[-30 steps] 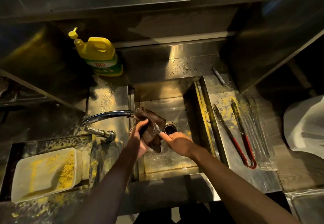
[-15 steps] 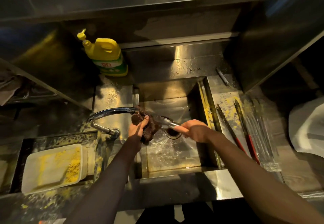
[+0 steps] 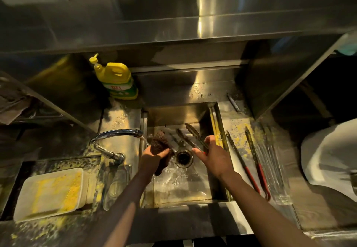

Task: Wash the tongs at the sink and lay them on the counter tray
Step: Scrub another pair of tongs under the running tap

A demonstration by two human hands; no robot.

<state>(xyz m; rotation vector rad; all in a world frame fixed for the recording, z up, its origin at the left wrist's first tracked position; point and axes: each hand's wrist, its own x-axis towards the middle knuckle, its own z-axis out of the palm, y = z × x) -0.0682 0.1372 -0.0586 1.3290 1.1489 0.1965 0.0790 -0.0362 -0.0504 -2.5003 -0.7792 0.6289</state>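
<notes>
Steel tongs (image 3: pixel 190 135) pinched in right hand (image 3: pixel 214 155) above the drain (image 3: pixel 183 157); brown sponge (image 3: pixel 160 144) gripped in left hand (image 3: pixel 152 157), left of the drain.

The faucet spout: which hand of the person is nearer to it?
Left. The left hand grips the dark scrubber just below and right of the faucet spout. The right hand holds the tongs farther right, beyond the drain.

Dim yellowish light, steel glare
</notes>
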